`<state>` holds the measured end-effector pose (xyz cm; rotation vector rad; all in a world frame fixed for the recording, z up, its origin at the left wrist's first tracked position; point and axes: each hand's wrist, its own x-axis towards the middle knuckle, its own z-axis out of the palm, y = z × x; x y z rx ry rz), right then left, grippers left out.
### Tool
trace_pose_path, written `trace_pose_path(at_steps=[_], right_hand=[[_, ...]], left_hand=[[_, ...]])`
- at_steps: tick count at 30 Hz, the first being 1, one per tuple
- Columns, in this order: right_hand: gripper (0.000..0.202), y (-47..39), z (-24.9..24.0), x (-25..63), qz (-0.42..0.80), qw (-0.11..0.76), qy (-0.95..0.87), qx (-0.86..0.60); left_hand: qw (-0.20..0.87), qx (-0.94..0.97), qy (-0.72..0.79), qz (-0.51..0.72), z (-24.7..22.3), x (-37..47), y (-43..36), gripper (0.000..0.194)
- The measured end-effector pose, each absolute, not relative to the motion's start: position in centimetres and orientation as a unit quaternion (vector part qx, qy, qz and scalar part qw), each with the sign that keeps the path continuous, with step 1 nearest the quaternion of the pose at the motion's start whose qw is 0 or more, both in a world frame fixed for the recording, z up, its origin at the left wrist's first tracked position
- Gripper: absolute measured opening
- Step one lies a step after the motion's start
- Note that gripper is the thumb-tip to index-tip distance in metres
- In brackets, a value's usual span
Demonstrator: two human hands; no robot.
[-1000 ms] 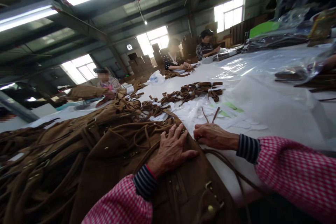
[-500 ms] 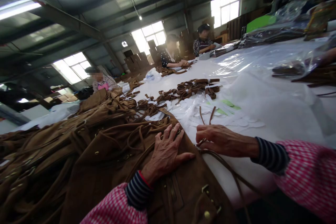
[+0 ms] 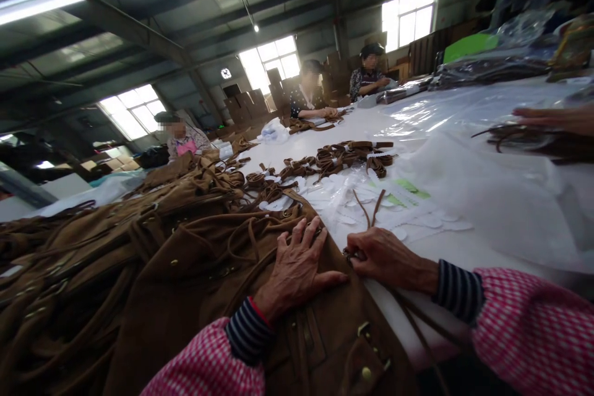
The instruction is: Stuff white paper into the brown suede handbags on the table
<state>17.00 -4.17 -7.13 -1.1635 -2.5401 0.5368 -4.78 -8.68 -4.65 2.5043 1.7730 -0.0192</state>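
A brown fabric bag [image 3: 171,315] with brass-coloured snaps and buckles lies on top of a heap of similar bags. My left hand [image 3: 297,266] rests flat on it, fingers spread and the thumb pointing right. At the bag's right edge my right hand [image 3: 392,257] is closed, thumb against curled fingers, on a thin brown strap [image 3: 377,205]. Two strap ends stick up above the fist, and longer straps [image 3: 417,322] hang down below it past the table edge. The exact spot gripped is hidden by the fingers.
Bundled brown straps [image 3: 336,158] and loose white paper tags [image 3: 431,221] lie on the white table [image 3: 417,142]. At the right, another person's hand [image 3: 552,119] is over a dark, plastic-wrapped item. Several co-workers sit at the far side. Plastic-wrapped goods [image 3: 492,68] lie at the back right.
My right hand has turned slightly and closed tighter on the strap at the bag's edge. My left hand stays on the bag. The other person's hand at the right has come further into view.
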Motion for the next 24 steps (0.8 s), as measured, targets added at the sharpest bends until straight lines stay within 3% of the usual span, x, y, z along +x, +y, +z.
trace_pose_path(at_steps=[13,17,22,24], right_hand=[[0.001,-4.2,-7.5,16.2,0.193,0.173,-0.877,-0.404],[0.017,-4.5,-8.6,16.9,0.163,0.171,-0.891,-0.387],[0.016,-2.4,-10.4,17.3,0.188,0.113,-0.922,-0.319],[0.019,-2.0,-10.8,17.3,0.184,0.106,-0.921,-0.326]], left_hand=[[0.037,0.818,0.573,0.030,-5.6,-5.2,-8.9,0.104],[0.040,0.828,0.554,0.079,-6.5,-5.5,-9.2,0.106],[0.006,0.829,0.533,0.170,-5.2,-6.6,-10.1,0.055],[-0.026,0.814,0.542,0.207,-3.8,-7.9,-12.4,0.045]])
